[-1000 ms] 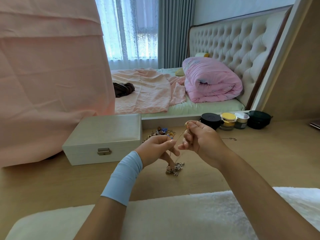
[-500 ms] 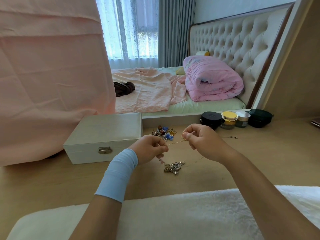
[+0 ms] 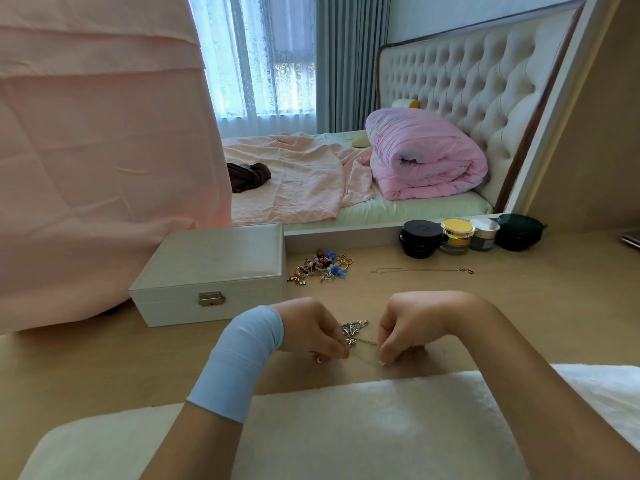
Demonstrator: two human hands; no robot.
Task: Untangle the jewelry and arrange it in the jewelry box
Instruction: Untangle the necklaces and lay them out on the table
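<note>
1. Gold in colour, the thin chain (image 3: 364,341) runs between both hands, low over the light wooden tabletop (image 3: 519,306).
2. On the left hand (image 3: 308,329) the fingers are curled, and the thumb and fingertips are pinched together on the left end of the thin chain. A light blue elastic wrist sleeve (image 3: 242,362) covers the forearm.
3. On the right hand (image 3: 415,323) the fingers are curled downward. The fingertips are pinched on the right end of the thin chain and touch the tabletop.
4. The tangled silver jewelry cluster (image 3: 351,328) lies on the tabletop between the two hands, just at 12 o'clock from the thin chain. Whether the two are linked cannot be told.
5. The white rectangular jewelry box (image 3: 214,268) stands at 10 o'clock from the hands, near the left hand but apart from it. Its lid is closed and its metal latch (image 3: 211,298) faces the viewer.
6. The heap of mixed gold, blue and brown jewelry (image 3: 322,266) lies at 12 o'clock from the hands, just beside the right wall of the box.
7. The straight thin necklace (image 3: 420,270) lies at 1 o'clock, apart from the heap.
8. A row stands at 2 o'clock: black round jar (image 3: 420,238), yellow-lidded clear jar (image 3: 456,235), silver-lidded jar (image 3: 485,233), dark green container (image 3: 517,232).
9. The white fluffy pad (image 3: 346,427) lies at 6 o'clock, under both forearms.
</note>
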